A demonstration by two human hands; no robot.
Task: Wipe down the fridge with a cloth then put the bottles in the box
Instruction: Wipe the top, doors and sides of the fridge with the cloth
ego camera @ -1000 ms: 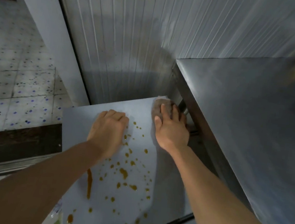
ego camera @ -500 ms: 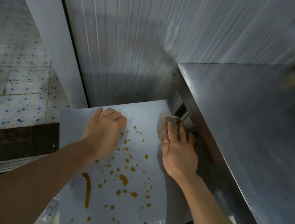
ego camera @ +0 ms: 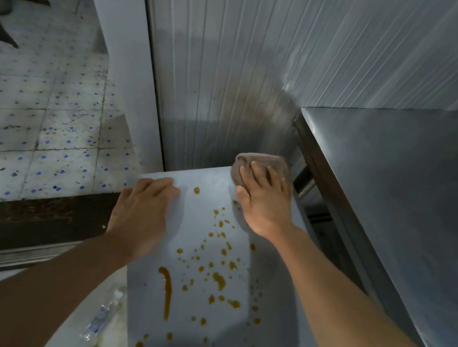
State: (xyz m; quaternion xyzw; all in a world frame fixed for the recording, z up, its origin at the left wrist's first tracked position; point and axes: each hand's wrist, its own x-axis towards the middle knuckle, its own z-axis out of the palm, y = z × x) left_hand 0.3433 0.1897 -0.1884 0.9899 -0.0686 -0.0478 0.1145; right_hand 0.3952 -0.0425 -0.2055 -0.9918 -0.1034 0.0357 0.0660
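Note:
The fridge's flat grey top [ego camera: 204, 222] lies below me, spattered with orange-brown drops and one long streak [ego camera: 167, 292]. A bunched brown cloth [ego camera: 255, 159] sits at the top's far right corner. My right hand [ego camera: 262, 200] presses flat on the cloth, fingers straight and spread over it. My left hand [ego camera: 142, 211] rests on the top's far left corner, fingers bent over the far edge. A clear plastic bottle [ego camera: 102, 316] lies low at the left, beside the fridge, partly hidden by my left forearm.
A ribbed metal wall [ego camera: 264, 62] rises right behind the fridge top. A steel counter [ego camera: 407, 195] stands higher at the right, its edge close to the cloth. Speckled floor tiles [ego camera: 41, 121] and a dark threshold [ego camera: 28, 221] lie to the left.
My right hand has slid the cloth back up to the far right corner after drawing it nearer half a second ago. The left hand stays at the far left corner.

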